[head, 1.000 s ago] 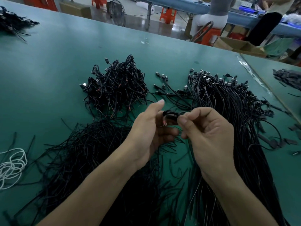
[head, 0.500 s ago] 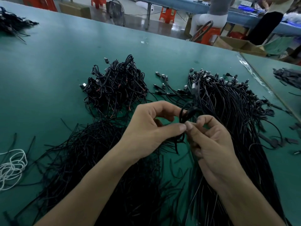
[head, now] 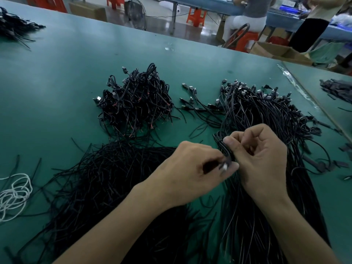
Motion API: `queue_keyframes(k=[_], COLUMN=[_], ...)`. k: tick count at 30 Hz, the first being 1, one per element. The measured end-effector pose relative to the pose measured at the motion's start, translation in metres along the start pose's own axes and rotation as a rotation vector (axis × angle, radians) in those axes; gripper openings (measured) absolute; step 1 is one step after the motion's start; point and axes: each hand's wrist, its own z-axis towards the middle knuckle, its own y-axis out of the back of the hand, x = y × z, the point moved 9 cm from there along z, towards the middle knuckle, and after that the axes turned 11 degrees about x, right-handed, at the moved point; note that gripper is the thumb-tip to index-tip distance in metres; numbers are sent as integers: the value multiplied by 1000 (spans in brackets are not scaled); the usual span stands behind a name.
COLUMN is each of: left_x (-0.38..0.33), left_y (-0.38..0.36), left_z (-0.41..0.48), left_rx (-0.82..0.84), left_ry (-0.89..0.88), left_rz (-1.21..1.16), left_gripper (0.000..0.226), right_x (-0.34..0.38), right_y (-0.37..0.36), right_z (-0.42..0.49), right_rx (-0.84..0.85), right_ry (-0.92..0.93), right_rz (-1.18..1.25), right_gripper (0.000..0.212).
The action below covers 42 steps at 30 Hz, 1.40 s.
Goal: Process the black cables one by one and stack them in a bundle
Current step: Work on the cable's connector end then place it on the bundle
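Centrally, the folded cable (head: 223, 147) sits pinched in both grips, left hand (head: 190, 170) and right hand (head: 266, 157), perhaps plug-end down, over loose cables (head: 266, 115); thin strands (head: 106, 178) spread left, a coiled heap (head: 135, 103) lies beyond, white cord (head: 14, 193) far left on the worktop (head: 57, 79).

A green desk (head: 57, 82) carries heaps of work: a tangled mound of coiled black cables (head: 135, 103) at centre, a long sheaf of straight black cables (head: 266, 115) to its right, plugs at the far end, and a few stray cables (head: 198, 105) between them. Thin black strands (head: 106, 187) spread across the near left, a white cord (head: 15, 193) lies looped at the left edge, and another dark heap (head: 13, 27) sits far left.
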Motion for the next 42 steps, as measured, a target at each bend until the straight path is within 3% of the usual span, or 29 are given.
queue_keyframes(k=[3,6,8,10,13,15,17,19,22,26,29,32,36,38,40,42], left_x=[5,30,46,45,50,52,58,61,64,63,64,67,53,54,62,72], left_y=[-7,-21,-21,-8,-2,-3,-10,-11,-7,0,7,16,24,33,58,95], left_z=[2,5,1,-3,-4,-5,-7,-12,-11,-10,-10,-11,-6,-7,-11,-16], left_rx=[89,227,174,57,-5,-32,-62,-85,-98,-69,-22,-66,-39,-102,-267,-490], left_ry=[15,255,387,339,326,358,430,497,502,413,374,382,273,278,325,341], left_rz=[-18,-218,-290,-310,-376,-575,-932,-1102,-982,-1037,-957,-743,-333,-236,-170,-149], left_gripper=[33,37,47,59,25,23,37,51,61,25,25,53,33,29,35,39], right_x=[2,2,4,9,9,10,13,12,9,12,-2,-25,-50,-56,-58,-70], right_y=[2,6,1,-8,-16,-20,-23,-29,-36,-40,-39,-44,-53,-47,-29,-16], right_z=[-3,-3,-5,-9,-11,-11,-11,-10,-8,-8,-10,-17,-20,-9,11,23], right_rx=[-46,-87,-69,-44,-28,-6,34,104,222,323,292,269,271,288,260,289], right_ry=[17,8,21,44,41,51,68,59,13,-25,-138,-320,-457,-408,-294,-282], right_rz=[18,86,143,170,208,249,288,347,448,457,527,569,625,385,-131,-730], right_gripper=[40,37,37,38,39,36,29,25,21,19,22,33,32,20,9,29])
